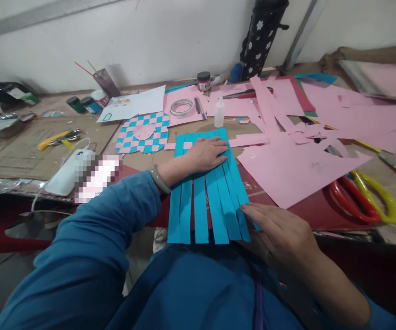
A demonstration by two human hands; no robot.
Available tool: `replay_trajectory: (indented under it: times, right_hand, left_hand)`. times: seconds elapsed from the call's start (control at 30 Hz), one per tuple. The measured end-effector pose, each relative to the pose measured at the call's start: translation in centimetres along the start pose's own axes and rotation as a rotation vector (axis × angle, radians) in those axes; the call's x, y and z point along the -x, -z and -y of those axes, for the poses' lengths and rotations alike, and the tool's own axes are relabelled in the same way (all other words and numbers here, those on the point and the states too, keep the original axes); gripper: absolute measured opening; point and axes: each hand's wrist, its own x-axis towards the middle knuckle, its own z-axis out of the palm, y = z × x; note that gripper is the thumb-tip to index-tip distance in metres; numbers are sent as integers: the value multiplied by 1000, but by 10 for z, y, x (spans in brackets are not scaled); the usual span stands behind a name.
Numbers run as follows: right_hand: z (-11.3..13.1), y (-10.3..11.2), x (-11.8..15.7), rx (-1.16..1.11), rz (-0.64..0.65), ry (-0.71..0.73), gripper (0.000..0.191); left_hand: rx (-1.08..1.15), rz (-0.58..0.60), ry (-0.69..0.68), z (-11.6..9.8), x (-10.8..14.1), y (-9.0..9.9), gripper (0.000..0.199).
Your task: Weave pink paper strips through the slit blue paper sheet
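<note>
Pink paper [297, 174] on cardboard [46, 151] (white wall [115, 41] behind); left hand [204, 155] flat on blue strips [208, 201], right hand [276, 229] alongside

The left hand [204, 155] lies flat on the upper part of a blue paper sheet [208, 197], which is cut into long strips. The right hand [275, 229] touches the right edge of this sheet. Near them is a woven pink and blue paper mat [143, 133], and on the right lies a large pink paper sheet [297, 169], close to scissors with red and yellow handles [362, 199].
</note>
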Motion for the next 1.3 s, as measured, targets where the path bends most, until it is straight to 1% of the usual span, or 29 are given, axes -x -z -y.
replay_trajectory:
  times: [0.13, 0.37, 0.53, 0.7, 0.8, 0.87, 1.07, 1.3]
  right_hand:
    - [1, -1, 2, 4, 1, -5, 30]
    - [2, -2, 4, -15, -1, -2, 29]
    - [3, -1, 3, 33, -22, -19, 34]
    - [6, -2, 6, 62, -24, -39, 32]
    - [10, -3, 9, 69, -29, -45, 38]
    - [12, -4, 9, 64, -31, -31, 40]
    - [13, -4, 2, 20, -8, 4, 35]
    - [9, -5, 5, 11, -1, 6, 44]
  left_hand:
    - [-4, 40, -27, -1, -3, 0, 45]
    - [31, 60, -43, 1, -4, -2, 48]
    - [44, 90, -33, 2, 2, -2, 54]
    - [68, 97, 6, 7, 11, -4, 60]
    - [67, 110, 20, 10, 17, -3, 61]
    - [66, 113, 36, 10, 20, -2, 61]
    - [69, 89, 24, 12, 20, -4, 58]
    - [60, 120, -11, 12, 22, 1, 49]
